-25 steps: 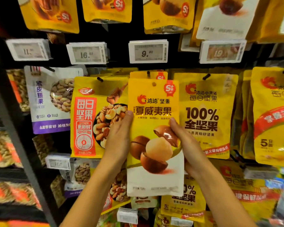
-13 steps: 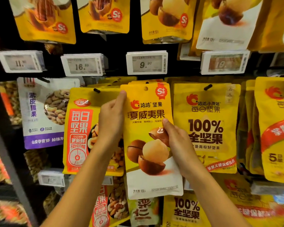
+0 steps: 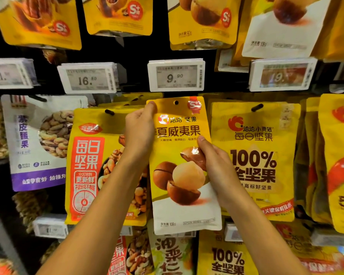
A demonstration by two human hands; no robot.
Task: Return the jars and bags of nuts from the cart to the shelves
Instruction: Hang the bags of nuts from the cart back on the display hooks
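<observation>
Now, the macadamia bag point(image 3: 179, 135) is up against the rack just under the 9.90 price tag point(image 3: 176, 75), between the mixed-nut bag point(image 3: 87, 165) on the left and the 100% bag point(image 3: 254, 155) on the right. The left hand point(image 3: 139, 132) has a pinching grip on the top left corner, and the right hand point(image 3: 216, 165) grips the right edge halfway down. No peg tip shows through the hang hole point(image 3: 176, 102). The danger: release before the hole catches and the bag drops, or push crooked and the hole could tear.
</observation>
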